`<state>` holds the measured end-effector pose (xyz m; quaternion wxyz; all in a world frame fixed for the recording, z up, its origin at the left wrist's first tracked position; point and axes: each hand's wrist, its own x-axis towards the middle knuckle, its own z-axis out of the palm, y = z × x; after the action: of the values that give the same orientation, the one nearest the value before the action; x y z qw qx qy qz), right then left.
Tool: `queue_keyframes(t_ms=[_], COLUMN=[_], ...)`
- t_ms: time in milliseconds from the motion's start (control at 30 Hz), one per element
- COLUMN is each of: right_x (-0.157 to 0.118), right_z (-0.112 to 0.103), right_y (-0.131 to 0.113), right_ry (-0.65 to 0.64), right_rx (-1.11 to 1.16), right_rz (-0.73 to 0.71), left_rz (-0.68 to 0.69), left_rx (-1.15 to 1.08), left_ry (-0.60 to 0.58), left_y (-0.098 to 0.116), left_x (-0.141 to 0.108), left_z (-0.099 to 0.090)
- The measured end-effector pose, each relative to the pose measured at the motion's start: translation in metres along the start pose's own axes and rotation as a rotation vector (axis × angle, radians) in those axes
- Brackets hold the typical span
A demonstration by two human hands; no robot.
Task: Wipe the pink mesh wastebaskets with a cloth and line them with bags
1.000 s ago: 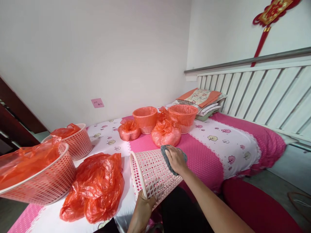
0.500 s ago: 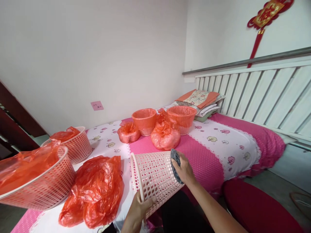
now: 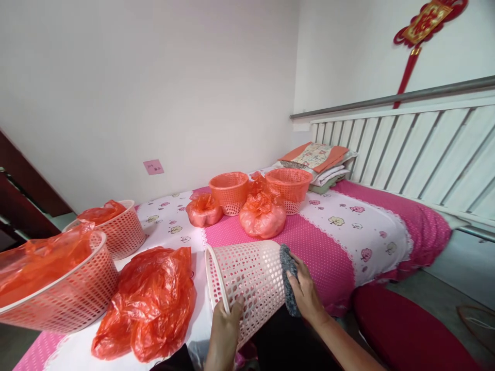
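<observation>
A pale pink perforated plastic basket lies tilted on its side, its open rim to the left and its base to the right. My left hand is closed on its rim at the lower left, with the thumb on the outer wall. In my right hand is a dark grey cloth, held against the base end of the basket. A crumpled red plastic bag lies to the left of the basket.
Two baskets holding red bags stand at the left. Farther back are two red-lined baskets and tied red bags. Folded bedding lies by the white bed rail. A dark red stool is at lower right.
My right hand and the grey cloth have shifted a little to the right around the basket's base. The basket has turned slightly, and my left hand's hold on the rim has moved slightly up.
</observation>
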<state>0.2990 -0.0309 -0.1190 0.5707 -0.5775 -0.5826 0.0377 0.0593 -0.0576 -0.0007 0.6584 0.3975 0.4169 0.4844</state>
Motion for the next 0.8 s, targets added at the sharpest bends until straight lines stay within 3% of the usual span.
queue_keyframes(t_ms=[167,267,367,467,800], right_x=[0.008,0.028,0.058,0.09,0.166], right_z=[0.01,0.011,0.01,0.01,0.043], right_y=[0.013,0.01,-0.001,-0.013,-0.027], right_ry=[0.077,0.054,-0.077,-0.252,-0.595], right_rx=[0.136,0.087,-0.048,-0.161,-0.174], right_rz=[0.225,0.213,0.154,0.205,0.282], left_rz=[0.053,0.049,0.042,0.026,0.069], left_rx=[0.064,0.117,0.159,0.147,0.193], left_ry=[-0.11,-0.159,-0.168,-0.156,-0.222], left_y=[-0.01,-0.011,-0.01,-0.012,-0.032], left_x=[0.003,0.002,-0.001,-0.002,0.004], left_z=[-0.013,-0.019,-0.02,-0.019,-0.029])
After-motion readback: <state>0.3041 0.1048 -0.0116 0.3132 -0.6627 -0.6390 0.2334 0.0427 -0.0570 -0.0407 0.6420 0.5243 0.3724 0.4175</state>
